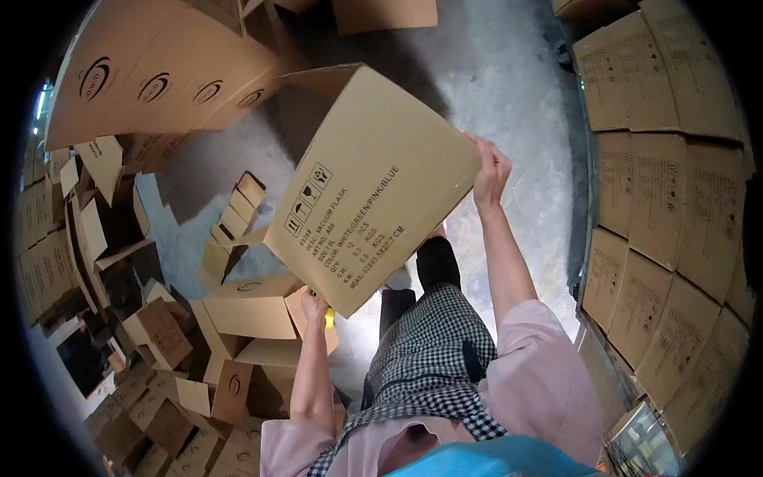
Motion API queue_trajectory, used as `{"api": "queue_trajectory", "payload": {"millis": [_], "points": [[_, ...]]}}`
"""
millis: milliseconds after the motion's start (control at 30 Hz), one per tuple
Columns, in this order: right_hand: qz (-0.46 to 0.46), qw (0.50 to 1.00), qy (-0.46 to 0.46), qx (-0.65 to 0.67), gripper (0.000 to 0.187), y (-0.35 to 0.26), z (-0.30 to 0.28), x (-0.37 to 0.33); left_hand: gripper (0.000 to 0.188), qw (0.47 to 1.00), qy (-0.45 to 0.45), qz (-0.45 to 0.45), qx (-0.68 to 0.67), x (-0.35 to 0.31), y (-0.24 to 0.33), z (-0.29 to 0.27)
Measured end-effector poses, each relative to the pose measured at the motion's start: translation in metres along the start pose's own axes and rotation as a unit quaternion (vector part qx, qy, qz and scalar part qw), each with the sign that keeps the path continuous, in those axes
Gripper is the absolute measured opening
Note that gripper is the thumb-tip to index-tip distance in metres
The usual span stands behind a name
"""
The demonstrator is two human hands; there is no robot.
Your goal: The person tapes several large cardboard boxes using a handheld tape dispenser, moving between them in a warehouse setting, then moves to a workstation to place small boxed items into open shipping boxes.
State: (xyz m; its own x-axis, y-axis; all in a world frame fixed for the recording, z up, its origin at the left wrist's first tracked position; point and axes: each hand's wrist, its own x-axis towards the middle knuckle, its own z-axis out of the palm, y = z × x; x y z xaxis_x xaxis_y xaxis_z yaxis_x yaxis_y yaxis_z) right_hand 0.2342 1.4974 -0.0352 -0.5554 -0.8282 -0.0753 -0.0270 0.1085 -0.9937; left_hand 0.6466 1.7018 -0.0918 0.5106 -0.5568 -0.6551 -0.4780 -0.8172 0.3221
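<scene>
A large brown cardboard box (381, 191) hangs tilted in front of me, its printed side with dark symbols and lettering facing up. My right hand (491, 171) is closed on its right edge, the fingers bent over the far side. At the box's lower left corner my left hand (315, 307) grips the edge, its fingers partly hidden. Beside that palm a small yellow object (330, 318) shows; its kind is not clear. A flap (322, 78) stands out from the box's far left end. The underside of the box is hidden.
Tall stacks of closed cartons (660, 191) line the right side. An opened carton (250, 314) stands just left of my legs. Several more open cartons (163, 330) crowd the left, and a big printed carton (159, 71) rises at the far left. Grey concrete floor (517, 71) shows between them.
</scene>
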Motion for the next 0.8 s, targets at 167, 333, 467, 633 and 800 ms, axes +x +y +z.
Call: {"api": "queue_trajectory", "payload": {"millis": [167, 333, 467, 633, 800], "points": [[-0.460, 0.880, -0.025, -0.117, 0.031, -0.217, 0.012, -0.098, 0.046, 0.985, -0.055, 0.141, -0.083, 0.015, -0.031, 0.014], [-0.508, 0.803, -0.272, -0.154, 0.044, -0.224, 0.034, -0.212, 0.044, 0.947, -0.160, 0.185, 0.210, 0.025, -0.100, 0.025], [-0.291, 0.905, -0.039, -0.309, 0.057, -0.180, -0.011, -0.089, 0.042, 0.972, -0.113, 0.099, 0.178, -0.002, -0.171, -0.046], [-0.038, 0.728, -0.257, -0.635, 0.079, -0.080, 0.019, -0.075, 0.041, 0.979, -0.069, 0.096, 0.167, -0.023, -0.158, -0.061], [-0.095, 0.762, -0.241, -0.593, 0.095, 0.063, 0.073, -0.045, 0.045, 0.989, -0.035, 0.143, -0.016, -0.051, -0.028, -0.043]]}}
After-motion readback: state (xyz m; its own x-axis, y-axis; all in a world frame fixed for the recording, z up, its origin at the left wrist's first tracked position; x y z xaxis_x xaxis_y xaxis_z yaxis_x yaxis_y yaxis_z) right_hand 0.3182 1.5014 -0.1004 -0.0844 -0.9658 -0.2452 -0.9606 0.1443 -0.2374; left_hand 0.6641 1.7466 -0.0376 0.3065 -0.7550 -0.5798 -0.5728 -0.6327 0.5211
